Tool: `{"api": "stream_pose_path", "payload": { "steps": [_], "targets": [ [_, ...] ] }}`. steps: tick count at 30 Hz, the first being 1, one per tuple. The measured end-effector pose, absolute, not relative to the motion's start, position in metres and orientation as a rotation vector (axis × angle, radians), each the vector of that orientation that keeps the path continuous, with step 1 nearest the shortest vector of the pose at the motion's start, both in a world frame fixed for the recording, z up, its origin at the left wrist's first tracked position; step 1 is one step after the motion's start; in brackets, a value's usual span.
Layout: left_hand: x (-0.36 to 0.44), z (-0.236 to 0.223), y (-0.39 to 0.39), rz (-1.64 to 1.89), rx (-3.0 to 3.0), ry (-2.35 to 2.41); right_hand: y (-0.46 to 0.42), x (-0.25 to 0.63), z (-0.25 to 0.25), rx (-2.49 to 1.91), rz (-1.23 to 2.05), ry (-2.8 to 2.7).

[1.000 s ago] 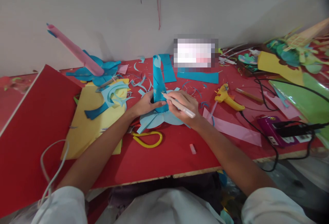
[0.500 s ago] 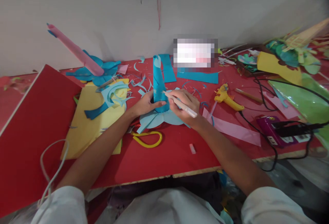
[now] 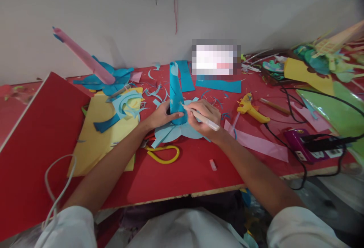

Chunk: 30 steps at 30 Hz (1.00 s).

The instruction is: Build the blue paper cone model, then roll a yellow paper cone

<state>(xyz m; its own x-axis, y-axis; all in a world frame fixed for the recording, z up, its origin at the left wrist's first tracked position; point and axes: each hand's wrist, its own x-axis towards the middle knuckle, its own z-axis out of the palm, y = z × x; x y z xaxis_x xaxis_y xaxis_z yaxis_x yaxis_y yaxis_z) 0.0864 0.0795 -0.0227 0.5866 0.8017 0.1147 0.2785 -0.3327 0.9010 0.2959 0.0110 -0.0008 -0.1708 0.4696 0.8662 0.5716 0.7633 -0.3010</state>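
An upright blue paper cone [image 3: 176, 92] with small pale marks stands on a light-blue petal-shaped paper base [image 3: 170, 132]. My left hand [image 3: 162, 116] grips the cone low down from the left, thumb across its front. Pinched in my right hand [image 3: 205, 116] is a white pen [image 3: 203, 119], its tip at the cone's right side near the pale marks. In front of the base lie scissors with yellow handles [image 3: 163, 155], their blades partly hidden beneath the paper. A pink cap-like piece [image 3: 213, 165] rests nearer the table edge.
Yellow paper sheets [image 3: 99, 138] with blue scraps lie left, beside a tilted red board [image 3: 36, 142]. Behind stands a pink paper tube [image 3: 85, 56] on blue petals. To the right are a yellow glue gun [image 3: 251, 109], a pink strip [image 3: 261, 145] and a purple box [image 3: 301, 145] with black cables.
The pen has shifted very slightly at the cone, its back end a touch lower and further right. My left hand keeps the same hold on the cone.
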Motion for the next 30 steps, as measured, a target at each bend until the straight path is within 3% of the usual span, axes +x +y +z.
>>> {"api": "stream_pose_path", "payload": {
  "steps": [7, 14, 21, 30],
  "targets": [
    [0.086, -0.026, 0.081, 0.784, 1.890, 0.881, 0.014, 0.302, -0.004, -0.997, 0.084, -1.541],
    [0.089, -0.036, 0.085, 1.203, 1.902, 1.030, 0.031, 0.304, -0.016, -1.111, 0.400, -1.585],
    [0.093, -0.032, 0.088, 1.075, 2.153, 0.979, 0.038, 0.302, -0.026, -1.231, 0.446, -1.748],
    [0.084, -0.020, 0.077, 1.194, 2.112, 1.435, 0.036, 0.299, -0.028, -1.173, 0.565, -1.774]
  ]
}}
